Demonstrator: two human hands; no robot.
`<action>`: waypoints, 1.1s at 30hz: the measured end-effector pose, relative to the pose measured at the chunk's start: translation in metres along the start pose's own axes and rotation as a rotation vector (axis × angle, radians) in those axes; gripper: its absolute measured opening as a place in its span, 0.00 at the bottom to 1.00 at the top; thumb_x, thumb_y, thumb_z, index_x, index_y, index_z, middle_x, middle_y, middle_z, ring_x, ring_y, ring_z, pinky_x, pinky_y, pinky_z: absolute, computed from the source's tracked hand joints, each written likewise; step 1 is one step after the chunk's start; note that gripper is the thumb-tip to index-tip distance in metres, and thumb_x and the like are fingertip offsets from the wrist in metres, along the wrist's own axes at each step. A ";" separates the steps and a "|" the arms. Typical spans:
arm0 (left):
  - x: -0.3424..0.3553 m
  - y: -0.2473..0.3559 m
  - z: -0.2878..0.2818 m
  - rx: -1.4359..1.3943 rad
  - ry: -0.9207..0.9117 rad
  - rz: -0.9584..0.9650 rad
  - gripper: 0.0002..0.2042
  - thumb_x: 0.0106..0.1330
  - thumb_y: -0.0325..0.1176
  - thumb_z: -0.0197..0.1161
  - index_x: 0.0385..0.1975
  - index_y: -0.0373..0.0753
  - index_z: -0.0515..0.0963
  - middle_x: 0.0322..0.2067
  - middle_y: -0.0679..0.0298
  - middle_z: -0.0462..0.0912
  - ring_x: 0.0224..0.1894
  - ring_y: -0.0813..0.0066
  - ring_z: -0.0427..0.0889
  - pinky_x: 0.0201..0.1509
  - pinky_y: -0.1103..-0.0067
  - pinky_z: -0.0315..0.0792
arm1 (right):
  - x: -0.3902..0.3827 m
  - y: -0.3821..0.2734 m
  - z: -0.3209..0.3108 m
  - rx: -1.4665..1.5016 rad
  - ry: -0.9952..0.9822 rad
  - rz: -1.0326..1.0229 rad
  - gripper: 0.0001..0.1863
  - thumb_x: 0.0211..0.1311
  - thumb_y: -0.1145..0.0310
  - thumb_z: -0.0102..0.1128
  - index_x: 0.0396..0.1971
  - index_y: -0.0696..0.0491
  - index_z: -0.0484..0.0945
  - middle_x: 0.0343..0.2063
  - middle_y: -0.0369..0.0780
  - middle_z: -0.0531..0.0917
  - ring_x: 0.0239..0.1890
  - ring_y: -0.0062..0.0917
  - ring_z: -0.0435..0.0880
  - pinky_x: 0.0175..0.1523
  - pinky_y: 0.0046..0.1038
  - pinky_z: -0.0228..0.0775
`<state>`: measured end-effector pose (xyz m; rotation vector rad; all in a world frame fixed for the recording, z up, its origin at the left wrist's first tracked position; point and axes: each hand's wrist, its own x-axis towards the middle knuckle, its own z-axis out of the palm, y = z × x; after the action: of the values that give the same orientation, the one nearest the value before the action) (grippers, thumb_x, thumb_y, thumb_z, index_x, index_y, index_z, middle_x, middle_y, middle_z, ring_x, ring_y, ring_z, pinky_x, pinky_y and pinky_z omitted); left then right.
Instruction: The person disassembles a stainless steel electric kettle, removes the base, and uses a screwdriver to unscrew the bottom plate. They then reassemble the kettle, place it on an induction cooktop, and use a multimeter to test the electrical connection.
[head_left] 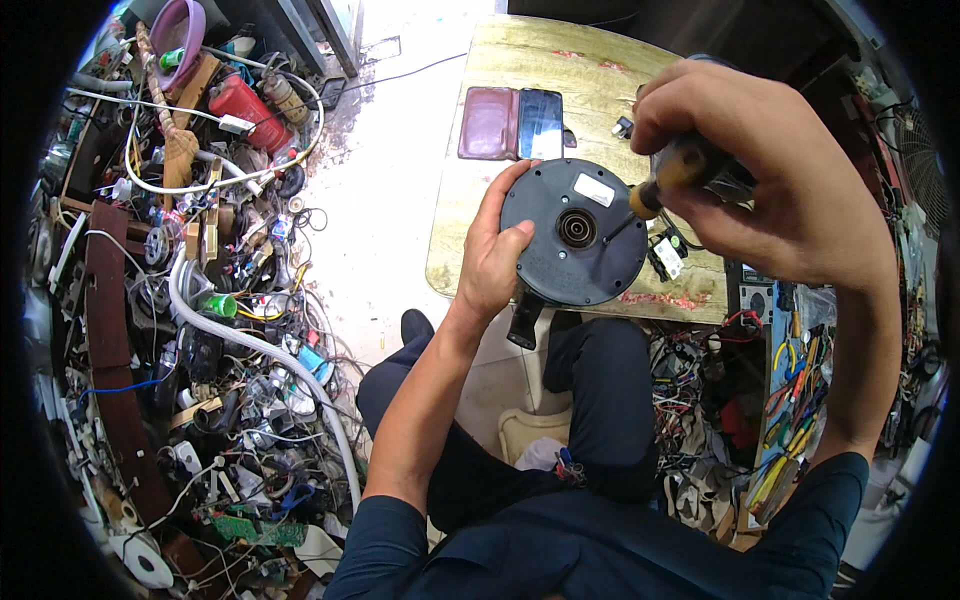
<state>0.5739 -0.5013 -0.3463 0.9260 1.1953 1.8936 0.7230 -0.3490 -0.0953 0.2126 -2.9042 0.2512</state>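
Note:
A round black plastic housing [545, 256] is held up over the near edge of the table. It has a ringed hub in the middle, screws around its rim, a pale label and a dark spout-like part below. My left hand [491, 262] grips its left side, thumb on the face and fingers behind. My right hand [745, 160] is closed around the yellow-and-black handle of a screwdriver [648, 200]. The screwdriver slants down to the left, its tip at the housing's face just right of the hub. Whether the tip sits in a screw is too small to tell.
On the worn wooden table [455, 235] lie an opened maroon phone case [490, 122] with a phone [541, 124] and a small black part with a white label [667, 255]. Cables and scrap [260, 380] heap on the left floor. Hand tools [790, 420] fill the right side.

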 end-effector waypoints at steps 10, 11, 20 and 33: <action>-0.001 0.007 0.004 0.001 -0.006 -0.019 0.34 0.64 0.28 0.50 0.73 0.27 0.65 0.68 0.49 0.74 0.70 0.62 0.73 0.77 0.70 0.64 | -0.002 0.001 -0.002 0.041 -0.033 0.016 0.18 0.58 0.77 0.74 0.47 0.59 0.79 0.41 0.47 0.83 0.39 0.38 0.88 0.43 0.31 0.79; -0.001 0.008 0.002 0.019 -0.006 -0.014 0.34 0.64 0.29 0.50 0.73 0.27 0.65 0.68 0.49 0.74 0.70 0.62 0.74 0.77 0.70 0.64 | -0.001 0.002 -0.001 0.052 -0.010 -0.004 0.18 0.58 0.77 0.75 0.47 0.59 0.79 0.41 0.47 0.83 0.39 0.38 0.88 0.43 0.31 0.79; 0.001 0.006 0.005 0.026 -0.018 0.005 0.34 0.64 0.30 0.50 0.73 0.26 0.65 0.66 0.48 0.75 0.69 0.62 0.74 0.76 0.70 0.64 | 0.002 0.000 -0.002 -0.057 -0.010 0.006 0.19 0.58 0.75 0.75 0.48 0.59 0.79 0.41 0.46 0.83 0.40 0.39 0.87 0.44 0.32 0.79; -0.001 0.005 0.001 0.016 -0.015 -0.004 0.33 0.65 0.29 0.50 0.74 0.26 0.64 0.67 0.48 0.75 0.69 0.62 0.74 0.76 0.70 0.64 | 0.000 0.007 0.005 0.042 0.043 -0.034 0.18 0.57 0.83 0.71 0.48 0.58 0.80 0.45 0.44 0.82 0.41 0.31 0.89 0.40 0.27 0.79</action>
<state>0.5748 -0.5033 -0.3411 0.9438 1.2044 1.8738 0.7209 -0.3435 -0.1014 0.2606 -2.8517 0.3077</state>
